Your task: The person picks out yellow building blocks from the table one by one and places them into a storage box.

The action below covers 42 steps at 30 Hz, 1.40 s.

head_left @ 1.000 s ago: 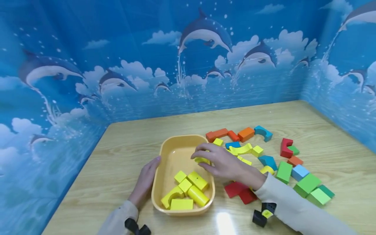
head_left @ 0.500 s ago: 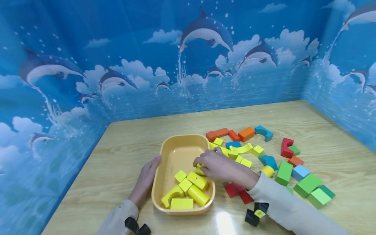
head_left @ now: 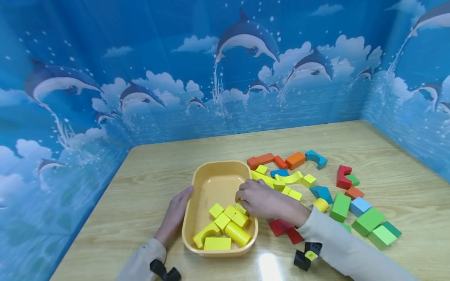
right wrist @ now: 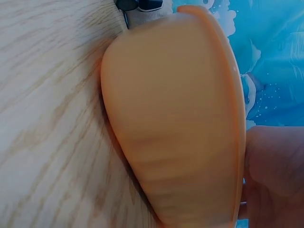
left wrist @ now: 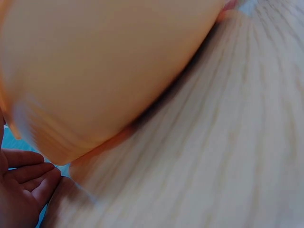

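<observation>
A tan plastic tub [head_left: 214, 187] stands on the table with several yellow blocks [head_left: 218, 244] in its near half. At its left side my left hand [head_left: 175, 212] holds the tub, thumb at the rim; in the left wrist view, the fingers [left wrist: 35, 173] lie close by the outer wall. My right hand [head_left: 261, 199] reaches over the right rim with curled fingers. Its fingertips pinch a yellow block [head_left: 241, 208] low inside the right wall, beside a yellow block with a small hole [head_left: 236, 216]. From the right wrist camera, the tub's outer wall [right wrist: 175, 109] hides the fingertips.
Right of the tub lie loose blocks: a yellow arched one [head_left: 290, 178], an orange one [head_left: 295, 160], a blue arch [head_left: 316, 159], red ones [head_left: 281, 227] under the right forearm, and green ones [head_left: 368, 221] farther right. A dolphin-print curtain [head_left: 225, 78] borders the table.
My right hand has lowered the yellow block from near the rim down beside the others in the tub. My left hand has stayed at the tub's side.
</observation>
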Tool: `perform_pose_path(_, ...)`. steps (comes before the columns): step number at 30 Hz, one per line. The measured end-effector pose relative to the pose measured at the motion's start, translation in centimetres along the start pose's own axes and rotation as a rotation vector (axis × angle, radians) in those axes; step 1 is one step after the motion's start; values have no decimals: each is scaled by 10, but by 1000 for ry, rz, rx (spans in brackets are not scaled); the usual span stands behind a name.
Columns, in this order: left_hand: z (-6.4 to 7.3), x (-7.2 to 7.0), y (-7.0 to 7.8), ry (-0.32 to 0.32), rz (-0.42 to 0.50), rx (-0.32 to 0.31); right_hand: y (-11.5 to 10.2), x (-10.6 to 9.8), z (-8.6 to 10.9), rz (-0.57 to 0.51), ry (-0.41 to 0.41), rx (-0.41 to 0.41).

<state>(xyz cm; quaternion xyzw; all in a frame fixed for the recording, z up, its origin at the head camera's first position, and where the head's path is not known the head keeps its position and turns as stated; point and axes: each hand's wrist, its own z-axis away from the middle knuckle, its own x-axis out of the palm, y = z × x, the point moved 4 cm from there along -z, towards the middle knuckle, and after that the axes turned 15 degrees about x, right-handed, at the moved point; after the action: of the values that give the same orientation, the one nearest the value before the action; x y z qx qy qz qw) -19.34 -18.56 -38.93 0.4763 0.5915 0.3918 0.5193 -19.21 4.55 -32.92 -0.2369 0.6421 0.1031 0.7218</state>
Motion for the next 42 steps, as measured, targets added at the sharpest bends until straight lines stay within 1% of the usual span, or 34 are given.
perform_pose_path(3,0,0,0,-5,-5,-3,1,0,0,-21,6,-15)
perform_pose_path(9,1,0,1,-10,2,-2,7,-2,2,-114,-1,-39)
perform_pose_path(12,1,1,1,-8,8,3,12,-9,3,-146,59,-72)
perform_pose_path(15,0,2,0,3,22,1,23,-19,5,-170,134,-84)
perform_pose_path(16,-1,2,-1,4,27,3,27,-23,6,-180,154,-83)
perform_pose_path(18,-1,2,-2,7,38,2,39,-27,8,-192,169,-54)
perform_pose_path(21,-1,2,-2,2,52,4,58,-29,11,-198,163,4)
perform_pose_path(23,-1,2,-1,1,43,4,69,-25,11,-187,134,48)
perform_pose_path(27,0,2,0,8,24,3,81,-14,11,-159,75,108)
perform_pose_path(32,1,1,0,6,40,-6,81,-8,9,-144,65,122)
perform_pose_path(36,1,1,-1,-2,19,-6,79,-5,9,-149,54,123)
perform_pose_path(42,1,0,0,-2,13,-9,80,-2,8,-131,47,127)
